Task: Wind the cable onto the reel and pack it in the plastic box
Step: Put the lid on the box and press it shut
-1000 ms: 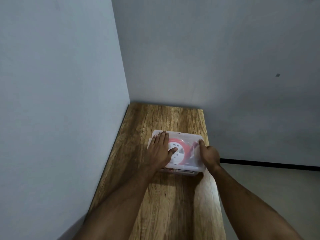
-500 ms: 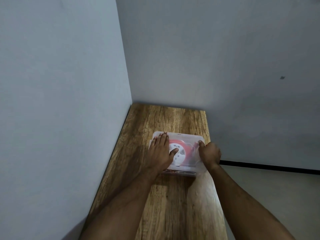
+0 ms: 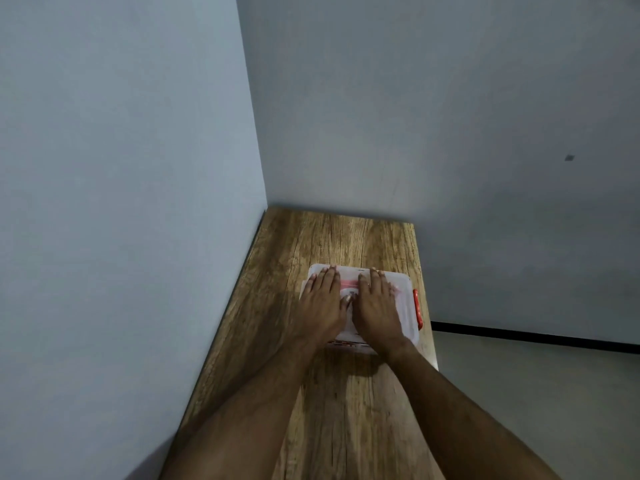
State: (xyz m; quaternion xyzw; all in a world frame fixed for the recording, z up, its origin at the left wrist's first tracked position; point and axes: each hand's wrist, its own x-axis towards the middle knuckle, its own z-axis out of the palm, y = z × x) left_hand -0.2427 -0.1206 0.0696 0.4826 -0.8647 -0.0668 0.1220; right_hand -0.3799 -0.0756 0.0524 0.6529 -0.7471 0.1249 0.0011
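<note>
A translucent plastic box with its lid on lies on the narrow wooden table. A red latch shows on its right end. Through the lid, between my hands, I see a bit of the red and white cable reel. My left hand lies flat, palm down, on the left half of the lid. My right hand lies flat on the middle of the lid, fingers spread. Neither hand grips anything; both hide most of the reel.
The table stands in a corner, with a grey wall along its left edge and another behind its far end. To the right the tabletop ends just beyond the box, above a pale floor with a dark skirting line.
My right hand has left the box's right end and now lies flat on top of the lid beside my left hand. The red latch, earlier covered, is now visible.
</note>
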